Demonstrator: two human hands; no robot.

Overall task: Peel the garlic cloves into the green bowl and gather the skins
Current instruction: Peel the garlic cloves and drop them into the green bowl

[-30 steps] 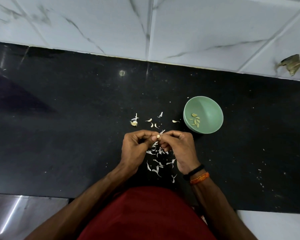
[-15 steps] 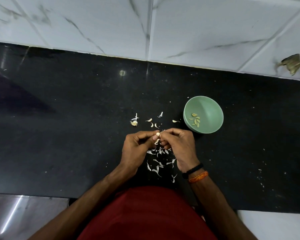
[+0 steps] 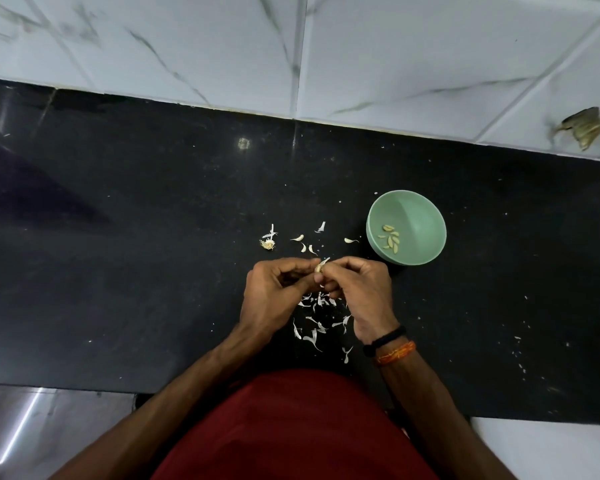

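The garlic clove (image 3: 318,268) sits pinched between your two hands, just above the desk (image 3: 118,271) and near the green bowl (image 3: 426,252), which stands apart to your right. Compared with half a second ago, a flap of white skin (image 3: 325,260) now stands up from the clove's far end and more of the pale flesh shows, while your hands have barely shifted; judge from this that the husk is lifting away and this clove is close to bare. Your left hand (image 3: 274,292) is curled narrow, thumb and forefinger gripping the clove from the left. Your right hand (image 3: 361,292) is likewise curled, its fingertips (image 3: 328,270) pinching the clove and its skin from the right; neither hand is spread. Several peeled cloves (image 3: 390,237) already lie in the bowl, so the task appears well under way. Loose skins (image 3: 317,327) are scattered on the desk directly under and behind your hands, with a second thin scatter (image 3: 307,242) and a root stub (image 3: 267,244) beyond them; none of these is gathered yet, so that part of the task remains. A black band (image 3: 385,339) and orange thread (image 3: 395,351) circle your right wrist.
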